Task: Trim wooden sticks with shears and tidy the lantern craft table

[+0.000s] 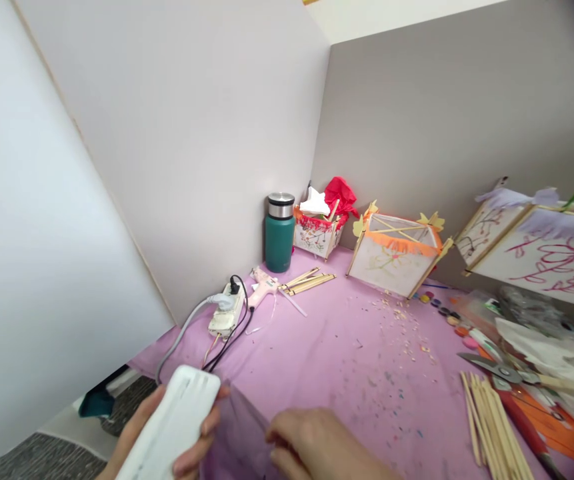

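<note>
My left hand (201,433) is closed around a white oblong plastic block (179,417) with rounded corners, at the bottom left. Faint marks run along its face; its exact kind I cannot tell. To its right, my right hand (321,443) hovers low over the purple tablecloth (337,373) with its fingers curled in. Whatever those fingers may hold is hidden. Beyond my left hand lies a white power strip (227,317) with a grey plug and a black plug in it. A pale pink glue gun (263,287) rests beside the strip.
A green bottle (279,240) stands in the corner near short wooden sticks (311,281). Decorated paper lanterns, including one with orange fringe (391,260), line the wall. At right lie scissors (497,369), a bundle of wooden sticks (491,427) and paint pots (451,319).
</note>
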`<state>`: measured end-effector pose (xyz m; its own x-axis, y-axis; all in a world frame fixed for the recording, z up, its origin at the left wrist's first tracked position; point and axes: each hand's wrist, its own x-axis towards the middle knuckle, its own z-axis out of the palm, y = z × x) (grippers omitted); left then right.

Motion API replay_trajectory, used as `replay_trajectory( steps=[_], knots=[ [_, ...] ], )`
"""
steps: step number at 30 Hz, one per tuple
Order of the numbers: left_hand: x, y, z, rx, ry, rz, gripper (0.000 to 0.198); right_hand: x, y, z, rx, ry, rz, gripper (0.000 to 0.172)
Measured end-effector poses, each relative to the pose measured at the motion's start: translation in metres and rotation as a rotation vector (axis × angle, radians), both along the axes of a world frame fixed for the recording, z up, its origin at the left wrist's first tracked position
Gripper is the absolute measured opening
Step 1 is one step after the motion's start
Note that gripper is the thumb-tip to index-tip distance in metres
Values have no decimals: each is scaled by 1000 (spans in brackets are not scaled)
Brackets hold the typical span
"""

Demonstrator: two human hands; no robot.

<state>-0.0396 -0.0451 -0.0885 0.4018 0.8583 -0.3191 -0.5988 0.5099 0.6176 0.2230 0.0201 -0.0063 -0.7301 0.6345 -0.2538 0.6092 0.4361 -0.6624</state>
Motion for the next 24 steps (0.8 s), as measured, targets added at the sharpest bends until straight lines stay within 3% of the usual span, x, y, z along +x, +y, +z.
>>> replay_trajectory(
  steps=[3,5,7,9,13,16,18,24],
  knots=[
    [-10,14,29,65,-91,100,71,-6,19,-4,120,64,-59,24],
    [-20,18,49,57,69,182,53,-16,35,-8,111,193,-150,22],
    [-29,20,66,-21,293,211,45,-32,53,-11,-29,335,-263,22],
    [-34,24,76,-66,526,239,49,-52,70,-14,-202,433,-344,24],
    [-36,34,83,-3,1135,315,72,-94,93,-21,-322,460,-413,32],
    [-32,43,83,118,1557,339,71,-116,100,-26,-363,422,-437,33],
    [-29,46,83,151,1682,309,68,-125,101,-27,-373,405,-445,35],
    [-20,49,77,190,1756,251,61,-137,97,-27,-323,408,-464,43]
  ],
)
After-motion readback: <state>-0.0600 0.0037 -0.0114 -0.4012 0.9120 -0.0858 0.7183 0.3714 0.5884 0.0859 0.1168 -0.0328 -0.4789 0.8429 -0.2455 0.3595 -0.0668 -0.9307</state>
